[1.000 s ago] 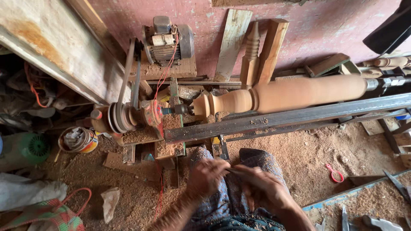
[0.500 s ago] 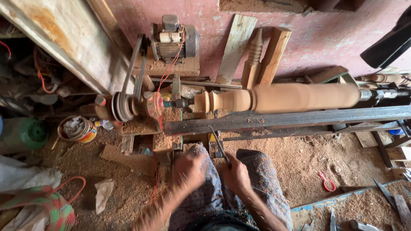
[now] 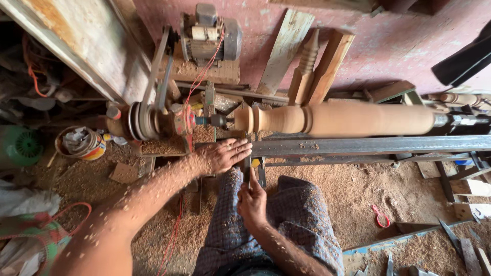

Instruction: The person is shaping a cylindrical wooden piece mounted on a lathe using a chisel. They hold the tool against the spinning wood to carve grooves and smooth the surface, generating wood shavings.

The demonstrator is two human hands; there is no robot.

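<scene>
Wooden spindle (image 3: pixel 353 118): mounted on lathe, frame centre-right.
Left hand (image 3: pixel 224 155): fingers spread, resting on steel rail (image 3: pixel 368 145).
Right hand (image 3: pixel 252 201): closed around thin tool (image 3: pixel 247 162), below rail.
Motor (image 3: pixel 212 31): upper centre.
Floor: sawdust (image 3: pixel 353 197).

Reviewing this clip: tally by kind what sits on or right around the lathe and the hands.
Turned wooden spindle on the lathe: 1
Electric motor: 1
Steel bed rail: 1
Turned spindle leaning on the wall: 1
Tin can of rags: 1
Hands, left hand and right hand: 2
Total: 7
</scene>
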